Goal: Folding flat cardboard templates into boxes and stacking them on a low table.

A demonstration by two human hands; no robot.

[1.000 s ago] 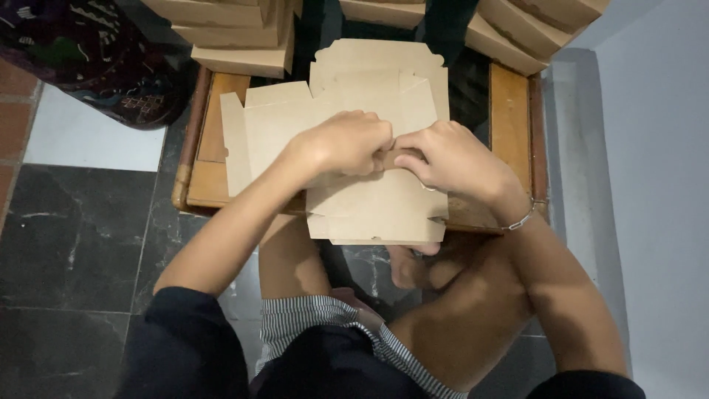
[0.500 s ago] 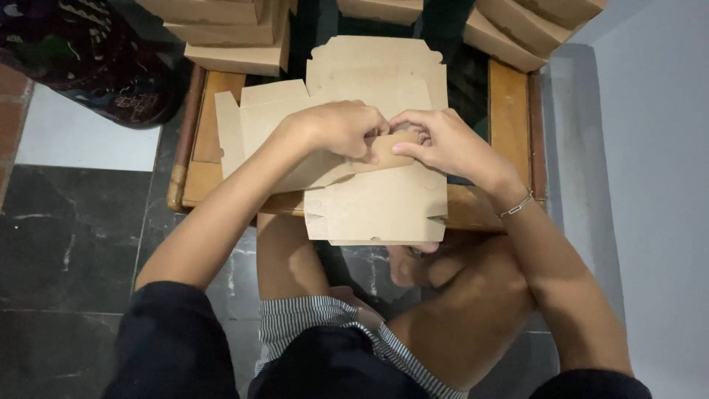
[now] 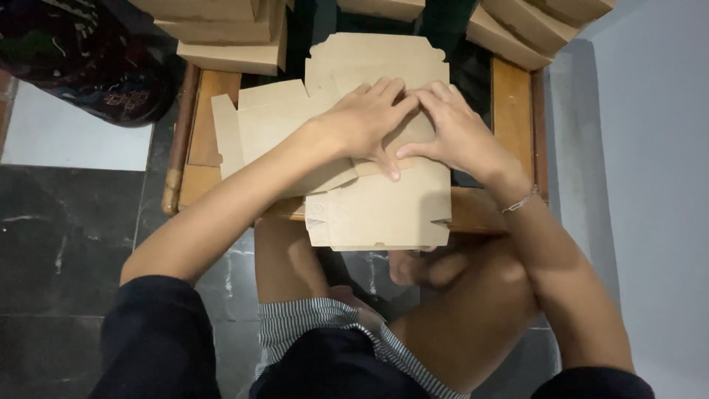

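A flat brown cardboard box blank (image 3: 380, 210) lies on a low wooden table (image 3: 513, 103), its near end hanging over the table's front edge. My left hand (image 3: 362, 122) and my right hand (image 3: 454, 129) rest side by side on its middle, fingers spread flat and pressing down on a fold line. The fingertips of both hands nearly meet. More flat blanks (image 3: 258, 118) lie under it to the left. A thin bracelet (image 3: 517, 201) circles my right wrist.
Folded cardboard boxes are stacked at the back left (image 3: 229, 33) and back right (image 3: 532, 22). A dark patterned cloth bundle (image 3: 81, 59) sits on the tiled floor (image 3: 59, 244) at left. A pale wall (image 3: 650, 185) runs along the right. My bare knees are under the table.
Both hands went from curled fingers gripping a flap to lying flat on the blank. The blank now lies flatter on the table.
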